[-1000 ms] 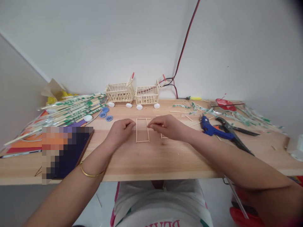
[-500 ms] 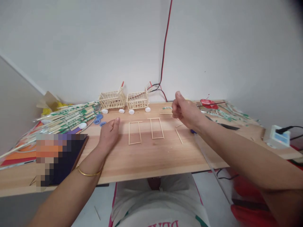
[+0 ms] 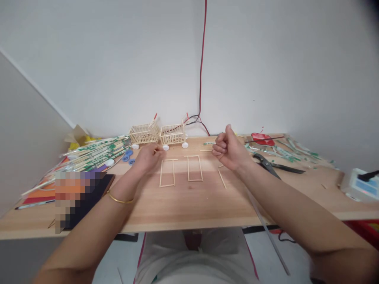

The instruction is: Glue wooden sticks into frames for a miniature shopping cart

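My left hand (image 3: 146, 158) is over the table beside the front stick-built cart (image 3: 173, 136), its fingers bent together near a white wheel (image 3: 166, 148). Anything between those fingertips is hidden. My right hand (image 3: 226, 149) is raised as a fist with the thumb up, and nothing shows in it. Between the hands lie two flat rectangular stick frames, the left frame (image 3: 160, 173) and the right frame (image 3: 188, 169). One loose stick (image 3: 222, 179) lies by my right wrist. A second stick cart (image 3: 144, 134) stands behind my left hand.
Wrapped sticks (image 3: 100, 152) are heaped at the left, near blue wheels (image 3: 126, 158) and a dark folder (image 3: 89, 205). To the right are black-handled pliers (image 3: 266, 163), a red packet (image 3: 263, 139), torn wrappers (image 3: 284, 152) and a white power box (image 3: 359, 185). Cables run up the wall.
My left hand has moved forward and right, closer to the carts. My right hand stays a raised fist, turned slightly. The view has shifted, bringing the pliers more into sight.
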Available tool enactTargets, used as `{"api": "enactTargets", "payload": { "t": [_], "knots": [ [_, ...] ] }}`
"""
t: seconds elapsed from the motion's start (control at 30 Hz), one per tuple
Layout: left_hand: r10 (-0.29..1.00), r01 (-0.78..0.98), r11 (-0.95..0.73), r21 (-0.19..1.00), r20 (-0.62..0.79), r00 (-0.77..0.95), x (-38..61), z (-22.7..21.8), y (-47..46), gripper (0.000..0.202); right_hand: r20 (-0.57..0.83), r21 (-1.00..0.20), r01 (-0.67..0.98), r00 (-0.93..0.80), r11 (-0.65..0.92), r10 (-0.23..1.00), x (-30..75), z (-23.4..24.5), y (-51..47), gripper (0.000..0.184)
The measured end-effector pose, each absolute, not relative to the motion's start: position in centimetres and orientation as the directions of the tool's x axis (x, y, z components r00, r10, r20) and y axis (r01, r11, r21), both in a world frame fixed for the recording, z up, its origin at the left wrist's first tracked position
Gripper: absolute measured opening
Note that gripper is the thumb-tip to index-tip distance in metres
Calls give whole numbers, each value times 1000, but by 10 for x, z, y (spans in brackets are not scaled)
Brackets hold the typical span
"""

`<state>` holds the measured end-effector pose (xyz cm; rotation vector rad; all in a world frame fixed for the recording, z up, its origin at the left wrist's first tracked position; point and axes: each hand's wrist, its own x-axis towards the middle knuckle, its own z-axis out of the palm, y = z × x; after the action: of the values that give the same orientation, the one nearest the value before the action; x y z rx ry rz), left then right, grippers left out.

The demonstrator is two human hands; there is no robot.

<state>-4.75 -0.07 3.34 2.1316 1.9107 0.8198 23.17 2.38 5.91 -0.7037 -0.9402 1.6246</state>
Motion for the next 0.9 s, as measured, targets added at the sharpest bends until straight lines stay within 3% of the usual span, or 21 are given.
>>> {"api": "enactTargets", "payload": {
  "t": [0.1, 0.27, 0.33, 0.4, 0.47, 0.7, 0.9],
  "knots": [
    [992, 898, -76, 433, 127, 22, -44, 26, 10, 20, 34, -862, -495, -274, -111, 961, 221, 53, 25, 48],
    [991, 915, 78, 395, 65, -113, -43, 15, 8, 23, 38, -894, -438, -292, -98, 956, 219, 33, 34, 43],
    [985, 927, 163, 338, 2, -174, -44, 17, 2, 29, 49, -912, -403, -285, -73, 957, 223, 26, 38, 41],
    [969, 951, 231, 207, -140, -205, -43, 22, -3, 37, 83, -939, -343, -291, -23, 953, 228, 19, 40, 38],
    [958, 967, 202, 152, -234, -164, -42, 25, -7, 41, 119, -962, -270, -311, 33, 943, 232, 13, 41, 38],
    [962, 961, 152, 231, -258, -90, -37, 18, -8, 30, 81, -994, -97, -335, 51, 939, 239, -4, 43, 39],
    [973, 938, 159, 307, -207, -97, -33, 17, -9, 26, 71, -992, -119, -337, 32, 939, 240, -3, 45, 38]
  ]
}}
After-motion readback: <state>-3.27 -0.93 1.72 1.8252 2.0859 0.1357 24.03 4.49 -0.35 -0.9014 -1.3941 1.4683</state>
